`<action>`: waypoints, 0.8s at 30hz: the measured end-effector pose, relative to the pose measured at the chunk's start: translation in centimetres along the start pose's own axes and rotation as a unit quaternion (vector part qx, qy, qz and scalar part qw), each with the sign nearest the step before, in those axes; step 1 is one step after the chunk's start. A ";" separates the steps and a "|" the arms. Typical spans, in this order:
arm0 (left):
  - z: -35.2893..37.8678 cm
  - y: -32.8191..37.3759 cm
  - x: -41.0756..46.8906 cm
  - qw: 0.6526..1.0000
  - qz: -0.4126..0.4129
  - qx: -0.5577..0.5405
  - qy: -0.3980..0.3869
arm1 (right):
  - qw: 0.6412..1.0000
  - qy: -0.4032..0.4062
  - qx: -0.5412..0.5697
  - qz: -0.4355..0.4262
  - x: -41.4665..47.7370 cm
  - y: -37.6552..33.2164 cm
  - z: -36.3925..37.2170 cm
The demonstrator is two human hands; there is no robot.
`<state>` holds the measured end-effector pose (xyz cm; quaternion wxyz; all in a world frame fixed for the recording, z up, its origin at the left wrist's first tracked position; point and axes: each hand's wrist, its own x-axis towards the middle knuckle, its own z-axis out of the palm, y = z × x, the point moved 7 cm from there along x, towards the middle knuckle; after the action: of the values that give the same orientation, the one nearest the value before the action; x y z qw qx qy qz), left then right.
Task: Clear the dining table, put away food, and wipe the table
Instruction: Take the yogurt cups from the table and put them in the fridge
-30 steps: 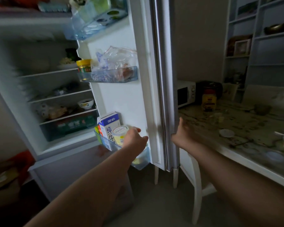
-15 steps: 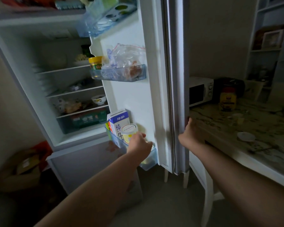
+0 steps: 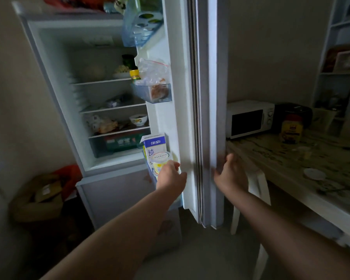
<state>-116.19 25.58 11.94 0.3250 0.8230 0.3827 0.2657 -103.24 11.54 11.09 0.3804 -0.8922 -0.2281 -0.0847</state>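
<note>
Two hands, left hand holding yellow tub, right hand gripping fridge door

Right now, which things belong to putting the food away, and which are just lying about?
Job in hand: yogurt cup, held by the left hand; fridge door, gripped by the right hand; table, with a dish on it.
Lying about: milk carton, microwave, cardboard box, picture frame.
</note>
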 end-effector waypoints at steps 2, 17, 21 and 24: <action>-2.3 -1.4 -0.4 1.000 -0.006 -0.012 0.013 | 1.000 -0.008 -0.026 0.000 -1.7 -1.9 0.9; -17.6 -11.9 -0.5 0.998 0.018 -0.060 0.021 | 0.992 -0.097 0.050 -0.068 -13.5 -17.9 10.2; -19.8 -14.7 0.0 0.997 0.018 -0.069 0.024 | 0.987 -0.128 0.039 -0.085 -14.3 -20.9 12.0; -21.2 -16.6 0.9 0.995 -0.008 -0.080 0.055 | 0.988 -0.134 0.010 -0.078 -13.7 -22.5 13.7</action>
<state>-137.84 41.57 13.63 0.3707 0.7755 0.3835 0.3378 -126.25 30.30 11.47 0.3479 -0.8710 -0.3466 0.0088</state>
